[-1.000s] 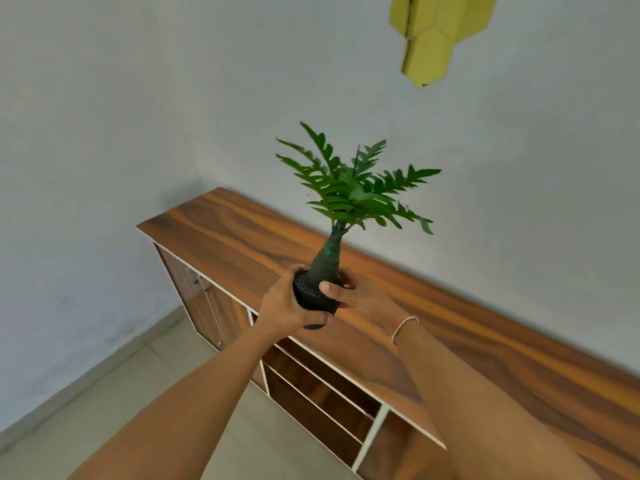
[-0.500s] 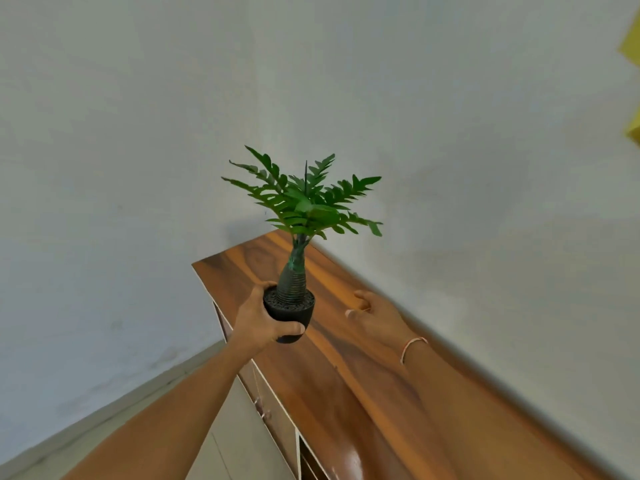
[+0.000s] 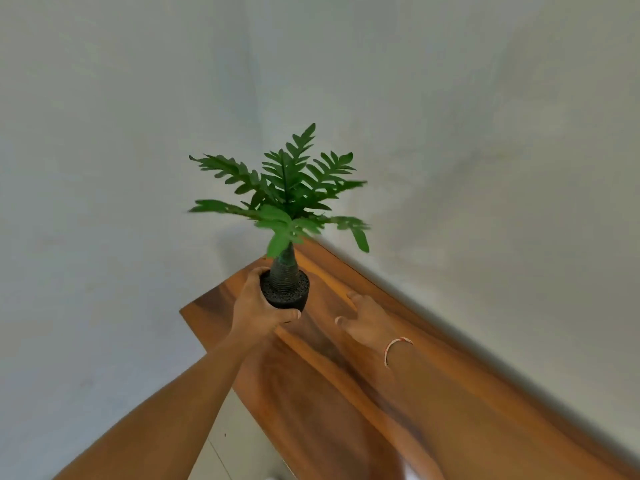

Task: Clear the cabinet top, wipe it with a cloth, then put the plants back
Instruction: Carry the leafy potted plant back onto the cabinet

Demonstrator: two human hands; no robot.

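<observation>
The left hand [image 3: 258, 311] has its fingers clamped round the small green fern-like plant in a round black pot [image 3: 287, 294], over the brown wooden cabinet top [image 3: 346, 393]. Probably light but top-heavy; the pot is the right hold. The right hand [image 3: 367, 322] hovers, fingers apart.

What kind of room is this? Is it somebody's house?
Probably a room in a home, though that's a guess. A long wooden cabinet stands in the corner against plain pale walls, and the left hand holds a small potted plant over it, a decoration.
</observation>
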